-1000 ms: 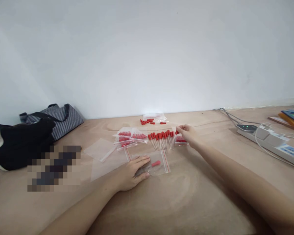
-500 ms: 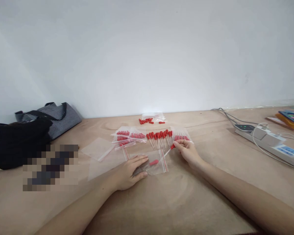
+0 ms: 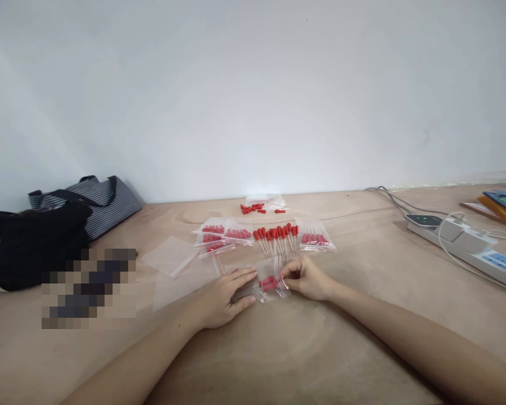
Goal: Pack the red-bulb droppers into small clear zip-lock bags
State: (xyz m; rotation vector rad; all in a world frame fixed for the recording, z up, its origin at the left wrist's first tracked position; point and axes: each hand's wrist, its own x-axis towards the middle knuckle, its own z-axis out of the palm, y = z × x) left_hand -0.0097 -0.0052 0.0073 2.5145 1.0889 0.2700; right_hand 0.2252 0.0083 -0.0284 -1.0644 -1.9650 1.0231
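Note:
A clear zip bag (image 3: pixel 253 293) lies flat near the middle, with red rubber bulbs (image 3: pixel 269 283) showing in its right part. My left hand (image 3: pixel 230 295) rests on the bag's left part, fingers spread. At the bag's open right end, my right hand (image 3: pixel 306 277) has its fingers pinched together beside the bulbs; what they hold is too small to make out. Behind the bag, several red-capped droppers (image 3: pixel 275 235) lie fanned out. Filled bags (image 3: pixel 221 236) are stacked to their left, and another filled bag (image 3: pixel 316 236) lies to their right.
Flat clear bags (image 3: pixel 168 256) lie left of centre. Loose red bulbs (image 3: pixel 253 208) sit by a bag near the wall. A black bag (image 3: pixel 34 242) and a striped bag (image 3: pixel 113 205) stand at left. A power strip (image 3: pixel 468 242) with cables and a colourful stack (image 3: pixel 504 202) are at right.
My right hand has moved down and left to the bag's opening, carrying a red-capped dropper. A second red bulb now shows inside the bag. My left hand has stayed in place.

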